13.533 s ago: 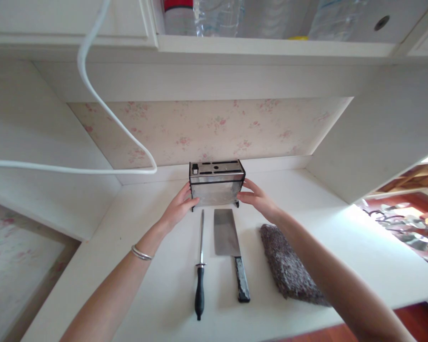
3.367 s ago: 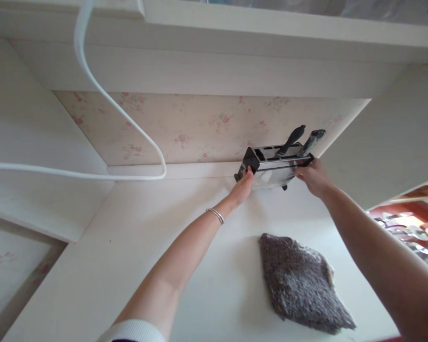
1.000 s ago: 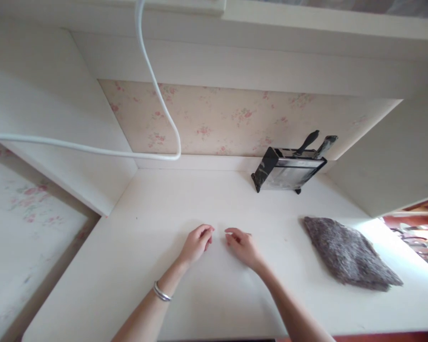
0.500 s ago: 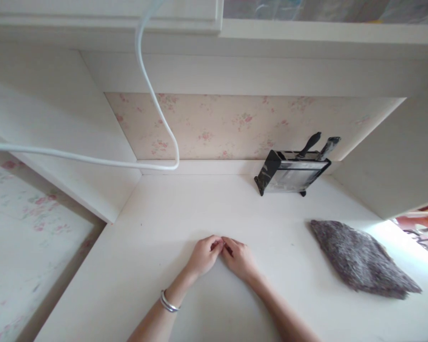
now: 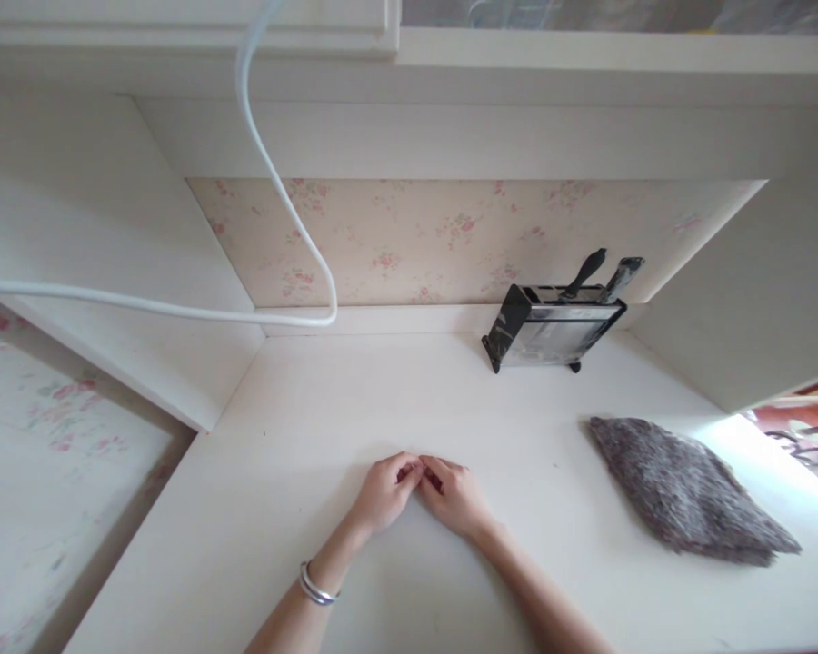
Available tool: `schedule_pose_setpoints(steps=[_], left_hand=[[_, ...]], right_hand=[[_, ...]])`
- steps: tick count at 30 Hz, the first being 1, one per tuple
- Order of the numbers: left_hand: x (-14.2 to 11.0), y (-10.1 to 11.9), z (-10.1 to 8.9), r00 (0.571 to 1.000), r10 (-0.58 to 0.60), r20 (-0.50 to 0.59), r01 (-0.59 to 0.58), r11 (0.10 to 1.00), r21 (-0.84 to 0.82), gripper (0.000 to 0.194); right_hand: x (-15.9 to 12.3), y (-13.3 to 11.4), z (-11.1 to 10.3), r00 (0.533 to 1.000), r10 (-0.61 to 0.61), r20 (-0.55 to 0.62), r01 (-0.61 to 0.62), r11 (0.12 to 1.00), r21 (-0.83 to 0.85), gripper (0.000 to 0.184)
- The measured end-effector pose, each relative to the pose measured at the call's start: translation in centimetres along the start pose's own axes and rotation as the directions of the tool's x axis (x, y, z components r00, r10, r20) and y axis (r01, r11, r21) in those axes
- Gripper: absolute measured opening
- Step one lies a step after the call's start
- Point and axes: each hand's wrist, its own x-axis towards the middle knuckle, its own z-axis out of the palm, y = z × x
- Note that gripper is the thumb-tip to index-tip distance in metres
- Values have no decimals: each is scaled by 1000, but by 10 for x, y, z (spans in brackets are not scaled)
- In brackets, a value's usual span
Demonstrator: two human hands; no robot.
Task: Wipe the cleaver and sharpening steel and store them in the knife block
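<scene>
Touching tips, left hand (image 5: 385,495) and right hand (image 5: 455,498) curl narrow, nothing visibly held; block (image 5: 560,338) sits past the right, probably outta the way.

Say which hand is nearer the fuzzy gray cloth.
Right. The right hand is left of the cloth, not touching it; the left hand is farther off, beyond the right hand.

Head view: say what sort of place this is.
Probably a home kitchen nook: a knife holder with dark handles sticking out stands on a white counter before floral wallpaper.
</scene>
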Motion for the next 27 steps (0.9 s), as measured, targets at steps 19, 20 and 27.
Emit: schedule_pose_setpoints(steps=[19, 20, 27], left_hand=[[-2, 3, -1, 1000, 23, 21, -24, 998, 54, 29], [-2, 3, -1, 1000, 22, 19, -23, 998, 57, 29], [-2, 2, -1, 999, 28, 19, -30, 997, 77, 29]], right_hand=[[0, 2, 3, 1000, 10, 1, -10, 1000, 0, 20], [0, 2, 3, 1000, 10, 3, -10, 1000, 1, 20], [1, 2, 3, 1000, 17, 7, -17, 1000, -13, 18]])
